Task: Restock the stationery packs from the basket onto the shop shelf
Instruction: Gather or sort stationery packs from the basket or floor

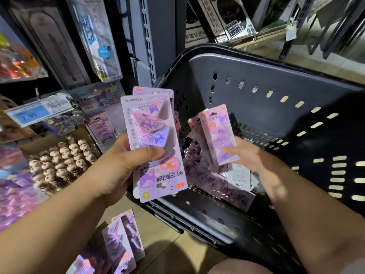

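Observation:
My left hand (116, 167) grips a small stack of purple blister packs (152, 135) with triangular clips, held upside down in front of the basket's left rim, thumb across the front card. My right hand (248, 155) holds narrow pink packs (217, 133) just above the inside of the dark plastic basket (276, 91). More purple packs (213, 180) and a white card lie on the basket floor. The shop shelf (65, 107) stands to the left, with similar purple packs hanging behind a price tag.
A cardboard box of small skull-like figures (61, 161) sits on the shelf at left. A blue price tag (37, 111) sticks out above it. Purple packs (124, 240) lie on a lower shelf. Boxed puzzles (227, 18) stand behind the basket.

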